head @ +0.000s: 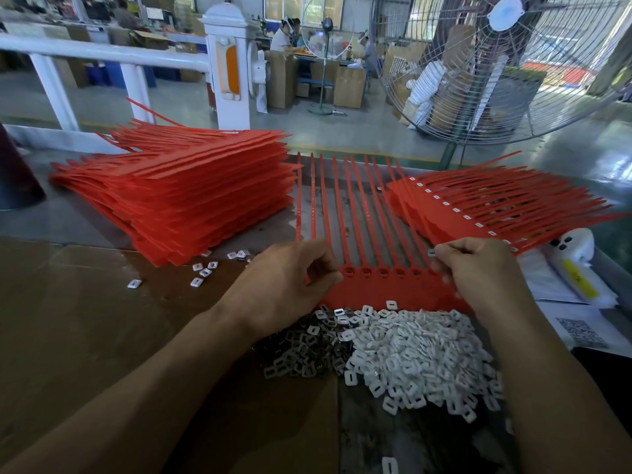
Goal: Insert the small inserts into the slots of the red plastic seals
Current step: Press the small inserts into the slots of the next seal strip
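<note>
- The left hand [290,278] is pinching the flat red plastic seal strip [379,285] at its left end.
- The right hand [478,271] is pinching a small squarish insert [431,252] in its fingertips, just above the strip's slots.
- A heap of loose inserts [410,354] is lying just in front of the strip.

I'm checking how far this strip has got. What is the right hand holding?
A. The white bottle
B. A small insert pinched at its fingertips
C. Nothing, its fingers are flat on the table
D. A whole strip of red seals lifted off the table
B: the right hand pinches a small insert at its fingertips, just above the red seal strip lying on the table.
</note>
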Action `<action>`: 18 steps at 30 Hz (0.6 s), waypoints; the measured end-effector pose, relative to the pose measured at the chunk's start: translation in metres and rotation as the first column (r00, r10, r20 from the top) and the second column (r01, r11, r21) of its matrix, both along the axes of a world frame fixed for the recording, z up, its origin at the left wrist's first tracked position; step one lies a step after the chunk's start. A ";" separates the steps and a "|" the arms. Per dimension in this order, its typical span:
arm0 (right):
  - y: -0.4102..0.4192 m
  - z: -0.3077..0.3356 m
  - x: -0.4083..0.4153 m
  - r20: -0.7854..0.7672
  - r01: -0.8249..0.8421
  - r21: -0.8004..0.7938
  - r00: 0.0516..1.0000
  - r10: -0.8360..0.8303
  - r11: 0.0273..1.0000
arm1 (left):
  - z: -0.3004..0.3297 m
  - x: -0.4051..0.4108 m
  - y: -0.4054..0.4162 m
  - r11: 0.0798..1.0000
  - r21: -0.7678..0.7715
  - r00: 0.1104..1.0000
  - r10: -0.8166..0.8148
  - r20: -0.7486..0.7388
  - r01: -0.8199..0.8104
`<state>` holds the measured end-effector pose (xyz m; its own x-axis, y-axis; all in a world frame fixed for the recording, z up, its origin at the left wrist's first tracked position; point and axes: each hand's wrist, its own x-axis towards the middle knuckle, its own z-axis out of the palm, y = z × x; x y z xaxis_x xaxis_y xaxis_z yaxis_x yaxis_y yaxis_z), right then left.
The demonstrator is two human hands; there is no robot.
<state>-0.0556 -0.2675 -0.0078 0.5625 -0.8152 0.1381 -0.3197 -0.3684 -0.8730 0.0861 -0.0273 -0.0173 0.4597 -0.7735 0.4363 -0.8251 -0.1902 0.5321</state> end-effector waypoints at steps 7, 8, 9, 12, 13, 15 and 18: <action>-0.010 -0.002 -0.007 -0.142 0.050 -0.033 0.988 -0.054 0.998 | -0.001 0.002 0.000 0.999 0.010 0.998 0.052 -0.038 -0.052; -0.010 -0.002 -0.008 -0.148 0.057 -0.042 0.987 -0.063 0.997 | -0.001 0.003 0.000 0.998 0.012 0.997 0.059 -0.043 -0.059; -0.011 -0.002 -0.009 -0.154 0.064 -0.050 0.985 -0.071 0.997 | -0.002 0.003 0.000 0.998 0.015 0.997 0.065 -0.046 -0.065; -0.010 -0.002 -0.009 -0.179 0.064 -0.069 0.981 -0.076 0.996 | -0.004 0.004 0.000 0.996 0.013 0.996 0.084 -0.042 -0.084; -0.009 -0.002 -0.008 -0.189 0.059 -0.077 0.979 -0.073 0.995 | -0.004 0.004 0.000 0.996 0.012 0.995 0.091 -0.040 -0.090; -0.008 -0.003 -0.008 -0.202 0.050 -0.095 0.977 -0.068 0.994 | -0.005 0.005 -0.001 0.995 0.017 0.994 0.100 -0.034 -0.100; -0.007 -0.005 -0.007 -0.233 0.035 -0.116 0.970 -0.062 0.993 | -0.005 0.005 -0.001 0.994 0.024 0.994 0.106 -0.036 -0.106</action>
<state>-0.0623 -0.2744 -0.0125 0.5501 -0.8295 0.0966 -0.5317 -0.4370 -0.7255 0.0914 -0.0281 -0.0221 0.5551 -0.7289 0.4007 -0.7794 -0.2877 0.5565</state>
